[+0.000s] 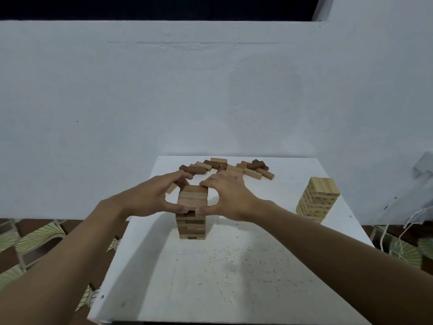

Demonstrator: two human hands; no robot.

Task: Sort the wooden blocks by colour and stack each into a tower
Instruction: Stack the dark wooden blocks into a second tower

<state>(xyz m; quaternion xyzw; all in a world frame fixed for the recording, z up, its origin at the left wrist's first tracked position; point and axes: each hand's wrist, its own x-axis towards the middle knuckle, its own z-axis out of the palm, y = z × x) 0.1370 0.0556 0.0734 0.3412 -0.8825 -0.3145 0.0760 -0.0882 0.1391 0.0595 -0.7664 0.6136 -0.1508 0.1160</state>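
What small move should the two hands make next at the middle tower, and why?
Probably press the top layers gently into line, then let go. The left hand and the right hand both grip the top of the middle tower, thumbs on its near face, and the layers below look slightly uneven. Several loose blocks wait at the far edge of the table.

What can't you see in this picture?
Head view:
- Top edges of the middle tower: covered by the left hand and right hand.
- Some loose blocks: behind the hands, so no exact count.
- Marks on the pale tower: too small to read.
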